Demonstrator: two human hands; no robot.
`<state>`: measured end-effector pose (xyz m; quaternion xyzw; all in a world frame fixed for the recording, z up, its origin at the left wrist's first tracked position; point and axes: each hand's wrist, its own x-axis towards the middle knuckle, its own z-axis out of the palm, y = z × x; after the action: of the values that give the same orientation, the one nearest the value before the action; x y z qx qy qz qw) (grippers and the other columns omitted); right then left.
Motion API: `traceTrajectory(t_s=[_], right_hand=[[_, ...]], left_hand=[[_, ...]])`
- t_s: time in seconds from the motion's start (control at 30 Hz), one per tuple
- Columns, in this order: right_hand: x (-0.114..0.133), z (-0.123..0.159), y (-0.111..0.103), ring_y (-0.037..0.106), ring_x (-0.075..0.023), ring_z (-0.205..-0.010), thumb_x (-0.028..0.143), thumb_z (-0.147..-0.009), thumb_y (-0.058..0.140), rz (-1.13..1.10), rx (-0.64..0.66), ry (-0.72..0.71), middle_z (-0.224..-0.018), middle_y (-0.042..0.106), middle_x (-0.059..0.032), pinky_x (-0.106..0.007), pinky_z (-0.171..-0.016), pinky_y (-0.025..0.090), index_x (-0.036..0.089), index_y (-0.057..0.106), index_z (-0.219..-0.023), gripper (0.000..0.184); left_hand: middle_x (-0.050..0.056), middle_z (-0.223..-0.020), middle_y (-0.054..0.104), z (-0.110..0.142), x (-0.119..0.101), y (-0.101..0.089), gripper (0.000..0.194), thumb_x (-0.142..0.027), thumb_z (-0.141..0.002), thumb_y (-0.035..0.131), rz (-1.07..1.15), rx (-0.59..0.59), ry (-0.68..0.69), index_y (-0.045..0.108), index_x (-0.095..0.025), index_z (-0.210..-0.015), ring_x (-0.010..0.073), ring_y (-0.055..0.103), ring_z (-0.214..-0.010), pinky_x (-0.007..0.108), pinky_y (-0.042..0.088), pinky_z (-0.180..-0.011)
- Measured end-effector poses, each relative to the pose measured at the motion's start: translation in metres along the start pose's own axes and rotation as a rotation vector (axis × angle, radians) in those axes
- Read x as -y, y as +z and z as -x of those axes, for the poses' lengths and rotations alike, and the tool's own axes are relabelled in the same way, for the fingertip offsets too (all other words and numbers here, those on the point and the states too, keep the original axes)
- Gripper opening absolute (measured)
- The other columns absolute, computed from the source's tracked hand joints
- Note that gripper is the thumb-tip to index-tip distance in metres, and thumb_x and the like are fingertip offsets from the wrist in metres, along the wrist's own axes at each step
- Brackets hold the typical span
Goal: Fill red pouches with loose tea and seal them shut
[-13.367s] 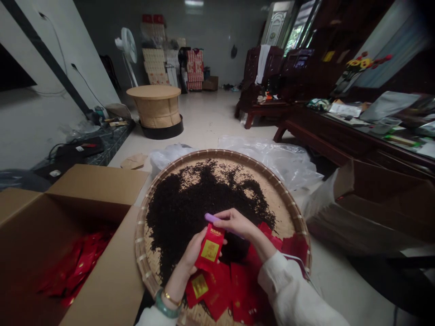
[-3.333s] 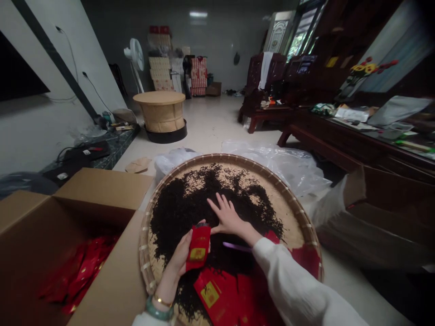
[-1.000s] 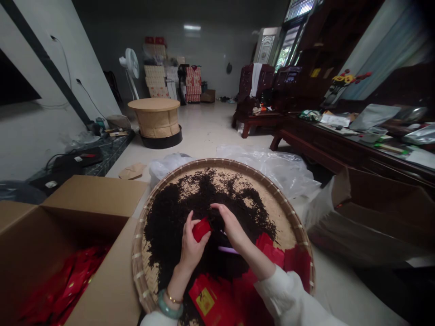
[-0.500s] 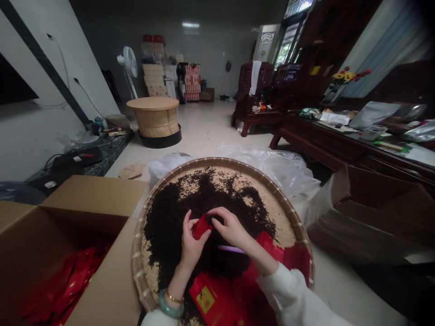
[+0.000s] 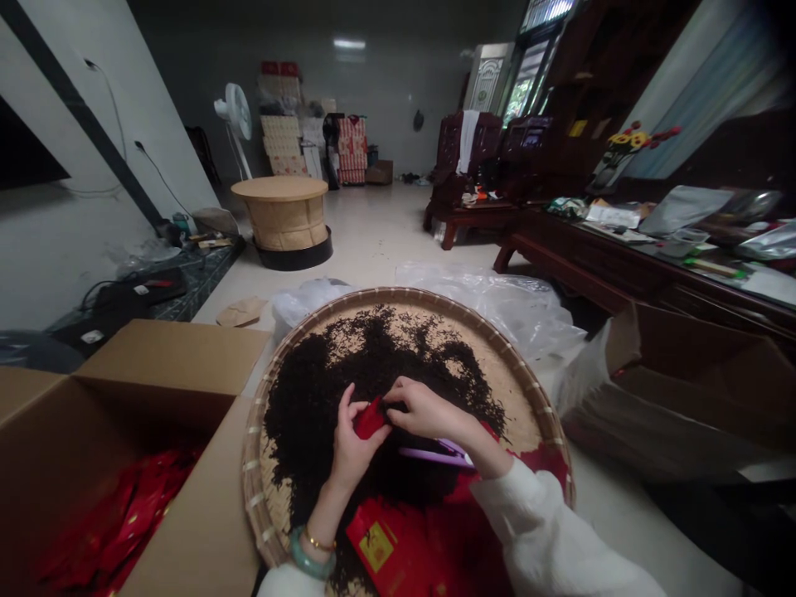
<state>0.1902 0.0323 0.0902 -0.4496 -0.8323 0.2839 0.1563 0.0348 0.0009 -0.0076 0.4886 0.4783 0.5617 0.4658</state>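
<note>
Over a heap of dark, dry tea leaves (image 5: 311,406) in a round woven bamboo tray (image 5: 254,464), my left hand (image 5: 354,444) grips a small red packet (image 5: 371,419) between thumb and fingers. My right hand (image 5: 418,408) is pinched at the packet's upper end, with a dark bit of tea leaves at its fingertips. Under my right forearm lies a purple-handled tool (image 5: 435,453), partly hidden, its kind unclear. Flat red packets (image 5: 398,547), one with a gold label, lie at the tray's near side, partly covered by my right sleeve.
At the left an open cardboard box (image 5: 180,356) contains several red packets (image 5: 124,522). Another open box (image 5: 684,390) stands to the right. Clear plastic sheeting (image 5: 491,303) lies behind the tray, with a round wooden stand (image 5: 283,215) and a cluttered dark table (image 5: 622,257) farther off.
My right hand has shifted slightly right and down at the packet's end. More of the purple-handled tool now shows. My left hand still grips the packet, almost unmoved.
</note>
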Motion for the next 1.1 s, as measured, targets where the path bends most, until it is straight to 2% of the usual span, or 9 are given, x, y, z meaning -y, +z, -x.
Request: traceTrajectory(t_s=[0.1, 0.23, 0.37, 0.5, 0.63, 0.77, 0.87, 0.97, 1.1], right_hand=[[0.001, -0.004, 0.004, 0.059, -0.0186, -0.08, 0.007, -0.07, 0.061, 0.003, -0.039, 0.031, -0.081, 0.062, -0.0048, -0.027, -0.072, 0.046, 0.017, 0.071, -0.083, 0.02], [0.006, -0.007, 0.013, 0.064, -0.0192, -0.088, 0.002, -0.064, 0.063, -0.19, -0.195, 0.075, -0.093, 0.069, -0.0039, -0.029, -0.079, 0.048, 0.018, 0.065, -0.1, 0.039], [0.011, 0.001, 0.016, 0.066, -0.0182, -0.091, 0.006, -0.072, 0.062, -0.319, -0.196, -0.016, -0.096, 0.07, -0.0031, -0.031, -0.082, 0.048, 0.02, 0.055, -0.113, 0.044], [0.011, 0.01, 0.012, 0.064, -0.0208, -0.097, 0.019, -0.079, 0.067, -0.178, -0.136, -0.151, -0.103, 0.068, -0.0065, -0.037, -0.088, 0.044, 0.02, 0.052, -0.109, 0.033], [0.002, 0.011, 0.013, 0.06, -0.0217, -0.095, 0.031, -0.074, 0.075, -0.02, -0.114, -0.262, -0.098, 0.066, -0.0072, -0.036, -0.084, 0.046, 0.019, 0.058, -0.096, 0.03], [-0.009, 0.008, 0.024, 0.051, -0.0229, -0.097, 0.03, -0.079, 0.069, 0.131, -0.276, -0.421, -0.101, 0.065, -0.0085, -0.037, -0.084, 0.046, 0.019, 0.062, -0.09, 0.017], [-0.012, 0.007, 0.035, 0.05, -0.0217, -0.089, 0.028, -0.085, 0.061, 0.232, -0.409, -0.455, -0.097, 0.063, -0.0099, -0.036, -0.076, 0.046, 0.018, 0.062, -0.091, 0.012], [-0.011, 0.006, 0.043, 0.05, -0.0195, -0.081, 0.028, -0.089, 0.056, 0.247, -0.425, -0.49, -0.084, 0.064, -0.0071, -0.032, -0.07, 0.045, 0.018, 0.061, -0.086, 0.012], [-0.011, 0.005, 0.049, 0.052, -0.0199, -0.088, 0.028, -0.09, 0.055, 0.259, -0.452, -0.526, -0.085, 0.066, -0.0055, -0.033, -0.075, 0.044, 0.019, 0.059, -0.085, 0.011]], left_hand=[[0.002, -0.092, 0.061, 0.0, 0.001, -0.001, 0.09, -0.025, -0.06, 0.081, 0.006, 0.038, -0.003, 0.034, -0.022, -0.137, 0.0202, 0.059, -0.089, 0.033, 0.043, -0.087], [0.004, -0.097, 0.061, -0.002, 0.007, -0.001, 0.092, -0.026, -0.06, 0.081, 0.015, 0.074, -0.02, 0.032, -0.022, -0.138, 0.0214, 0.06, -0.093, 0.034, 0.043, -0.088], [0.002, -0.095, 0.062, -0.005, 0.012, -0.003, 0.094, -0.031, -0.06, 0.081, 0.117, 0.082, -0.013, 0.03, -0.023, -0.138, 0.0203, 0.061, -0.09, 0.033, 0.045, -0.084], [0.002, -0.09, 0.065, -0.011, 0.013, -0.011, 0.095, -0.039, -0.059, 0.083, 0.187, 0.125, 0.021, 0.033, -0.021, -0.138, 0.0199, 0.061, -0.087, 0.031, 0.043, -0.082], [0.001, -0.084, 0.065, -0.015, 0.013, -0.018, 0.099, -0.044, -0.057, 0.083, 0.255, 0.178, -0.009, 0.034, -0.02, -0.139, 0.0181, 0.06, -0.082, 0.029, 0.043, -0.079], [0.002, -0.09, 0.065, -0.016, 0.012, -0.022, 0.1, -0.045, -0.059, 0.082, 0.358, 0.246, -0.07, 0.03, -0.022, -0.141, 0.0168, 0.06, -0.082, 0.027, 0.043, -0.076], [0.003, -0.091, 0.065, -0.014, 0.011, -0.023, 0.097, -0.045, -0.06, 0.082, 0.397, 0.272, -0.082, 0.032, -0.023, -0.141, 0.0166, 0.06, -0.082, 0.026, 0.044, -0.073], [0.002, -0.089, 0.065, -0.013, 0.012, -0.023, 0.094, -0.045, -0.06, 0.082, 0.406, 0.278, -0.073, 0.036, -0.024, -0.139, 0.0157, 0.059, -0.08, 0.025, 0.044, -0.071], [0.002, -0.09, 0.065, -0.013, 0.014, -0.024, 0.093, -0.046, -0.059, 0.082, 0.418, 0.288, -0.08, 0.037, -0.024, -0.138, 0.0153, 0.059, -0.081, 0.024, 0.044, -0.073]])
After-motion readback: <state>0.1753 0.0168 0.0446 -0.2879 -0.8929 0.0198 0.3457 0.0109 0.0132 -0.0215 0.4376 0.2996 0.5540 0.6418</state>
